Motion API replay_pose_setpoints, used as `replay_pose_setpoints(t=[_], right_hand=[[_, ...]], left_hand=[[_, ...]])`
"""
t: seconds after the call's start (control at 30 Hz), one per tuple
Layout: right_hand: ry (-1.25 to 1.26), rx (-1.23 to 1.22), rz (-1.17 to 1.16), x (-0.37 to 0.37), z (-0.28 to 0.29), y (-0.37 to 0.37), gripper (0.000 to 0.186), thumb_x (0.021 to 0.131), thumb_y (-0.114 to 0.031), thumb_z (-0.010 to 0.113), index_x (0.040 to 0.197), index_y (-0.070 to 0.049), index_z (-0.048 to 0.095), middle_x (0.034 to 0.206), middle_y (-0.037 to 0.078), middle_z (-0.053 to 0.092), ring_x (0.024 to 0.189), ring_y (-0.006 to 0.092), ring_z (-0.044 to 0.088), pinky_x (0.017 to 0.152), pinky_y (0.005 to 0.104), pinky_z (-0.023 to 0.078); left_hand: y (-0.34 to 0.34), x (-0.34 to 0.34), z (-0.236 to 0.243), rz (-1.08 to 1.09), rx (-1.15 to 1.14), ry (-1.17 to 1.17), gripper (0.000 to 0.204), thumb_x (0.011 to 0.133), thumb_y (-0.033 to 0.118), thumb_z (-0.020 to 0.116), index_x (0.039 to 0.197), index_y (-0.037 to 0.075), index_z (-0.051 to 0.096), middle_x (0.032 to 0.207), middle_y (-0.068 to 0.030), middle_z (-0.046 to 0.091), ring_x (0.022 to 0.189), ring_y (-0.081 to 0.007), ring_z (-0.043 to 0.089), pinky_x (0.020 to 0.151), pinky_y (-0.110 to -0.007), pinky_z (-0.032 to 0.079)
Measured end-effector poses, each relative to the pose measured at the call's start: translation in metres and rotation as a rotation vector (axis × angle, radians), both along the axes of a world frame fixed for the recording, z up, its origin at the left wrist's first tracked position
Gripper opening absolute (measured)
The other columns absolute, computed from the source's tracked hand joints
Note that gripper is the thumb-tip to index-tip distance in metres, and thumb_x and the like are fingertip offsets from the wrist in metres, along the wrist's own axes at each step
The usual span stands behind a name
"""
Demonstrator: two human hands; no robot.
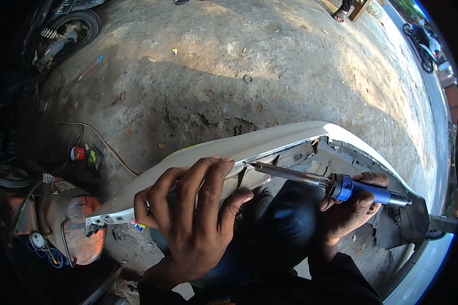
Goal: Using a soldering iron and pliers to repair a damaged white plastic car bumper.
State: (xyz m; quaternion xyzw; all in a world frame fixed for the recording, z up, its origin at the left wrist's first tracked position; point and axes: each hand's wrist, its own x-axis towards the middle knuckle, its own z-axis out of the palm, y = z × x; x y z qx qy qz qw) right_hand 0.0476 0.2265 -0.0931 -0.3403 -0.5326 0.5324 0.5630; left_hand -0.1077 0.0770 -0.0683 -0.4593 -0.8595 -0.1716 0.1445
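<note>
A soldering iron [295, 176] with a blue handle and a metal barrel lies in my right hand [355, 206], which is closed round the handle. Its narrow tip points left, close to the edge of a long, curved white car bumper [269, 138]. The bumper lies across my lap, its ragged inner edge toward me. My left hand [196, 213] grips that edge left of the iron's tip, fingers bent over the outer face and thumb on the near side. The fingers partly cover the bumper there.
An orange, worn tank [79, 223] with a pressure gauge [36, 239] stands at the left. A hose [102, 140] runs over the rough ground toward the bumper. Motorcycle parts with a wheel [76, 30] are at the far left. A parked motorcycle [422, 46] and a person's foot [339, 15] show at the far right.
</note>
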Motion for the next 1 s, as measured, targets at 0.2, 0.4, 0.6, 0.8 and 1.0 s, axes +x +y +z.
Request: replay_pose_setpoints(t=[0.2, 0.4, 0.6, 0.8, 1.0], right_hand=[[0.015, 0.004, 0.002, -0.0039, 0.0008, -0.0011, 0.073, 0.073, -0.051, 0.084, 0.097, 0.004, 0.043, 0.081, 0.013, 0.052, 0.045, 0.024, 0.062, 0.034, 0.0324, 0.055], [-0.015, 0.026, -0.015, -0.0047, 0.0001, -0.0008, 0.075, 0.071, -0.052, 0.085, 0.097, 0.004, 0.043, 0.081, 0.013, 0.052, 0.045, 0.0236, 0.062, 0.035, 0.0326, 0.056], [-0.004, 0.024, -0.002, -0.0051, -0.0011, -0.0008, 0.074, 0.072, -0.052, 0.084, 0.097, 0.005, 0.043, 0.084, 0.013, 0.052, 0.046, 0.0246, 0.063, 0.035, 0.0325, 0.056], [-0.01, 0.031, -0.002, -0.003, -0.0017, -0.0007, 0.074, 0.073, -0.052, 0.084, 0.099, 0.004, 0.043, 0.087, 0.013, 0.051, 0.047, 0.0256, 0.063, 0.036, 0.0329, 0.056], [0.009, 0.025, -0.006, -0.0047, -0.0013, -0.0017, 0.072, 0.073, -0.05, 0.085, 0.098, 0.004, 0.044, 0.088, 0.013, 0.051, 0.047, 0.0252, 0.064, 0.036, 0.0326, 0.057]], left_hand=[[-0.0003, -0.0003, -0.0024, -0.002, 0.01, 0.015, 0.053, 0.087, 0.054, 0.063, 0.119, 0.012, 0.067, 0.116, 0.0006, 0.066, 0.112, -0.0245, 0.052, 0.102, -0.048, 0.025], [-0.0002, -0.0004, -0.0031, -0.001, 0.021, 0.023, 0.053, 0.087, 0.055, 0.063, 0.118, 0.013, 0.068, 0.116, 0.0008, 0.067, 0.112, -0.0247, 0.053, 0.102, -0.048, 0.025], [-0.0001, -0.0005, -0.0029, 0.003, 0.014, 0.029, 0.053, 0.088, 0.056, 0.061, 0.118, 0.012, 0.068, 0.116, 0.0008, 0.067, 0.111, -0.0247, 0.053, 0.102, -0.048, 0.025], [-0.0002, -0.0004, -0.0029, 0.003, 0.016, 0.03, 0.053, 0.089, 0.056, 0.06, 0.118, 0.012, 0.068, 0.116, 0.0008, 0.067, 0.111, -0.0246, 0.053, 0.102, -0.048, 0.025], [-0.0001, -0.0005, -0.0036, 0.0, 0.018, 0.031, 0.053, 0.088, 0.056, 0.061, 0.118, 0.012, 0.068, 0.115, 0.0007, 0.067, 0.112, -0.0246, 0.053, 0.102, -0.048, 0.025]])
